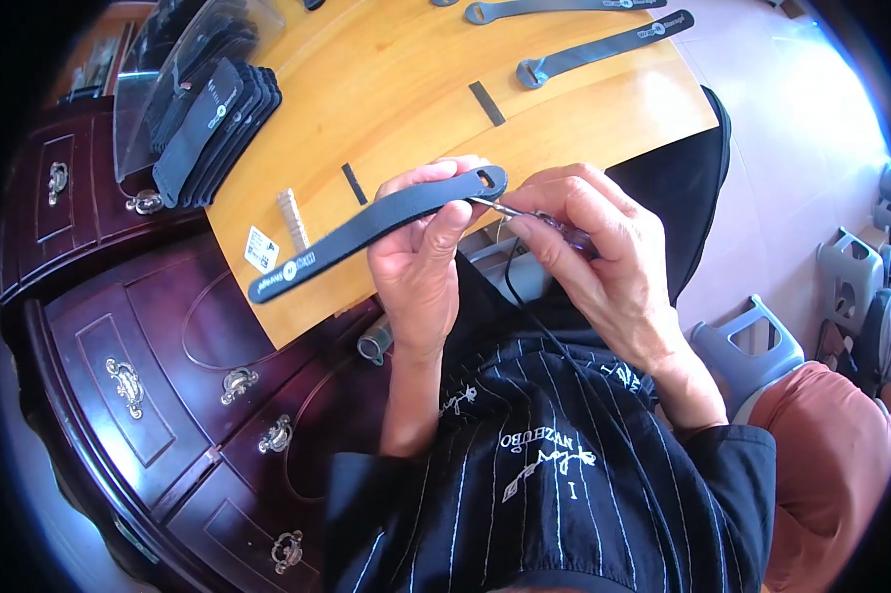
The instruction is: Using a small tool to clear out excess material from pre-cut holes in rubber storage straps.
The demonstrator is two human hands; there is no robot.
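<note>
Left hand pinches the dark strap above the desk, palm partly hidden; right hand grips a metal-tipped tool at the slotted end, handle mostly covered!

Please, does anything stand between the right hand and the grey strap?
Only the metal tool in the right hand spans the gap, its tip at the edge of the strap near the slot. The left hand has its thumb close beside; nothing else clearly stands between.

Blue-grey strap, white-striped black garment
</note>
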